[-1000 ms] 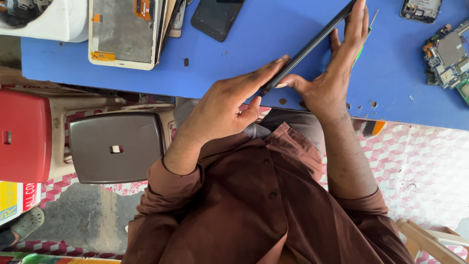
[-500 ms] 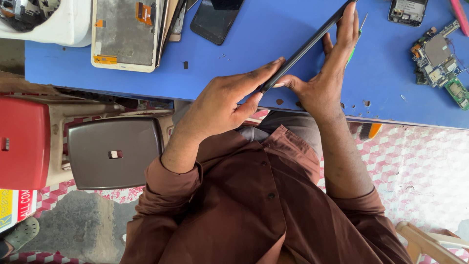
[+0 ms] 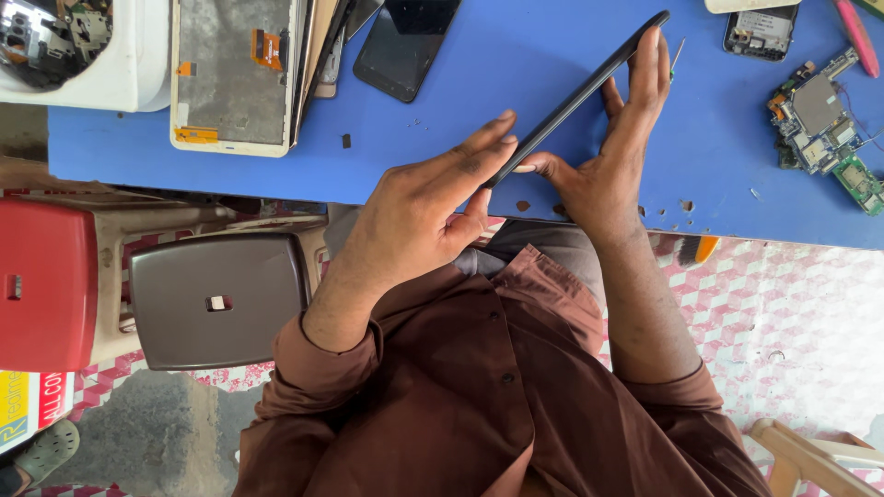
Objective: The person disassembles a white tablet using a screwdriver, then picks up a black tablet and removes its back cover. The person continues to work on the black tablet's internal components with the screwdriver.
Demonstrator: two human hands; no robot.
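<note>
Both hands are holding a thin black tablet (image 3: pixel 575 92), seen edge-on, tilted above the blue table (image 3: pixel 516 110). The left hand (image 3: pixel 414 216) is pinching the near end, fingers laid along one face and the thumb tucked under. The right hand (image 3: pixel 617 152) is lying flat against the other face, fingers spread, with the thumb at the lower edge. Both hands are closed on the tablet, not loose.

The tablet is looking stiff, flat and light enough for two hands. Its smooth sides are probably slippery, and the glass could crack, so holding it by the long edges seems safest. I cannot tell which face is the screen from here.

Around it, a dark phone (image 3: pixel 405 46) is lying near the far side of the table. An opened tablet shell (image 3: pixel 235 74) is sitting further left, beside a white device (image 3: pixel 83 51). Green circuit boards (image 3: pixel 824 124) are lying well apart on the right. The blue patch under the hands is bare, with small specks. The table's near edge is just below the hands, and a brown stool (image 3: pixel 216 299) is standing beside the person's knees.
</note>
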